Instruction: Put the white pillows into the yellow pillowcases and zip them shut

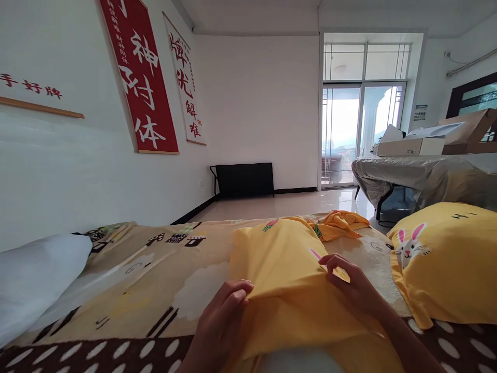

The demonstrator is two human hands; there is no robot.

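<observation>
A yellow pillowcase (279,264) lies in front of me on a beige patterned blanket (155,280). My left hand (227,303) pinches its left edge, thumb against fingers. On the right side, my right hand (345,277) grips the cloth between thumb and fingertips, beside a partly covered pink print. The far part of the pillowcase lies fairly flat. At the bottom of the view, the white end of a pillow (298,361) shows at the near edge of the yellow cloth.
A yellow pillow with a rabbit print (446,259) sits at right. A white pillow (42,274) is at left. Crumpled yellow cloth (339,225) lies on the blanket's far side. Beyond stand a plastic-covered table (423,168) with boxes (411,146) and a black folded panel (245,179).
</observation>
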